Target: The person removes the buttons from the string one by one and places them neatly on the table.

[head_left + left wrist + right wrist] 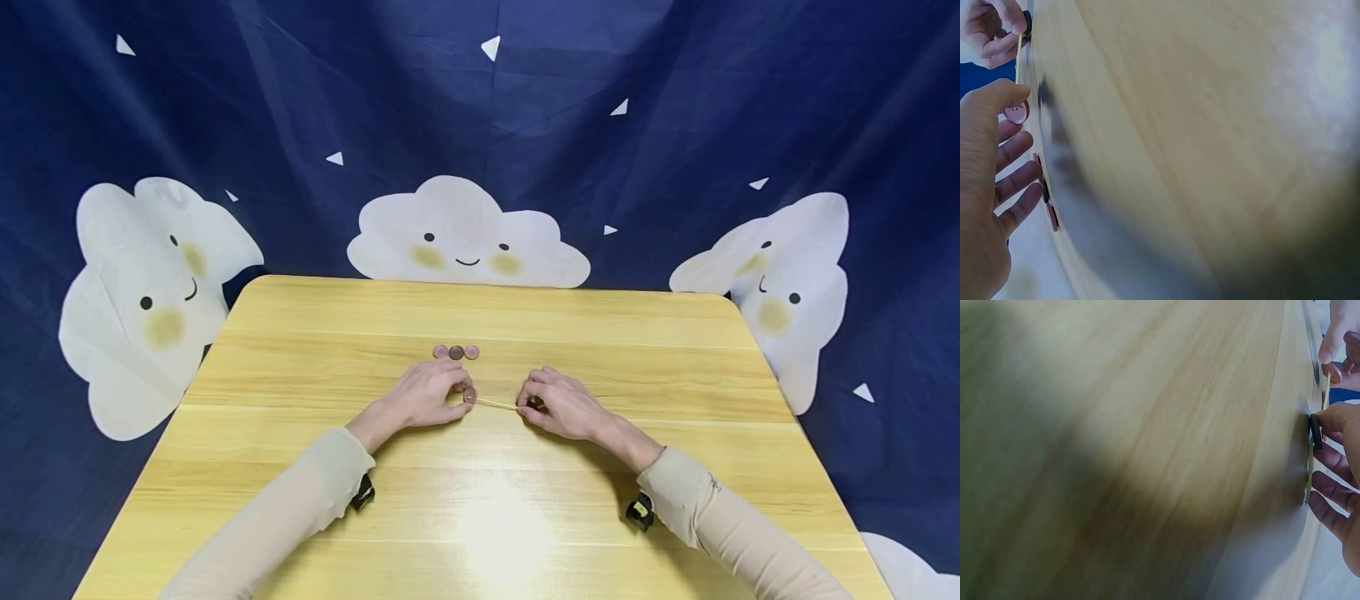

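The left hand (pixel 423 396) pinches a pink button (pixel 469 395) between thumb and forefinger. The right hand (pixel 564 404) pinches a dark button (pixel 534 403). A thin yellowish strand (pixel 497 404) runs taut between the two sets of fingers, low over the counter (pixel 300 350). Keeping it taut and both pinches firm should hold the buttons steady. Just beyond the left fingers, three buttons (pixel 456 352) lie in a row. No container is in view.

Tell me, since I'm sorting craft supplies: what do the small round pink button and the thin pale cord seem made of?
Small round pink button: probably plastic, smooth and slightly glossy, with sewing holes. Thin pale cord: perhaps waxed thread or elastic, stretched straight between both hands; too fine to tell.
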Demonstrator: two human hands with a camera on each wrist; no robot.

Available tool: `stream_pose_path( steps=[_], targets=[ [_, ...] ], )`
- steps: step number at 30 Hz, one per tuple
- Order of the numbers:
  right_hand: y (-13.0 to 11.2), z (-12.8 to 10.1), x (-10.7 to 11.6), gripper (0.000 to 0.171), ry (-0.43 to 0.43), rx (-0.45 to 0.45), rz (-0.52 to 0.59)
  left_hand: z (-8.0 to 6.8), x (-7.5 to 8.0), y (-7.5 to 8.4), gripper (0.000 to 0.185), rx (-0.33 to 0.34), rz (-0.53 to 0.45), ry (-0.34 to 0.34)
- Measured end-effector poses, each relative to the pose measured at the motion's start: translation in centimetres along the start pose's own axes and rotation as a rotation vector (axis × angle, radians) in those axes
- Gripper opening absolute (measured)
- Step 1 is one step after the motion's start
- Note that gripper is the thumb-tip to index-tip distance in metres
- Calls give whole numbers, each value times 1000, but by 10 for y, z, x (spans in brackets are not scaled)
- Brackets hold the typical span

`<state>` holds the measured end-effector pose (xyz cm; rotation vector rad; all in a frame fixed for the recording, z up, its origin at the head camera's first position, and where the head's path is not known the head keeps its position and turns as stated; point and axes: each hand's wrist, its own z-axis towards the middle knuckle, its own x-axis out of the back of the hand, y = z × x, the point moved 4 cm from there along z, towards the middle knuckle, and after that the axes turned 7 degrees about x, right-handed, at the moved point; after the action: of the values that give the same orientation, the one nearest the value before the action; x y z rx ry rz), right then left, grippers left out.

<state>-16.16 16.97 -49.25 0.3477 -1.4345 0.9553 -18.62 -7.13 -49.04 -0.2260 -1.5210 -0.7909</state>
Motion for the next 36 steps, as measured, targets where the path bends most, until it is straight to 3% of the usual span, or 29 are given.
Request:
stream_pose_path(
  steps=[16,36],
  targets=[
    [0,0,1,6,4,17,5,-4,8,-15,15,25,22,14],
    [0,0,1,5,-8,6,-3,-6,29,-62,16,179,47,14]
  ],
)
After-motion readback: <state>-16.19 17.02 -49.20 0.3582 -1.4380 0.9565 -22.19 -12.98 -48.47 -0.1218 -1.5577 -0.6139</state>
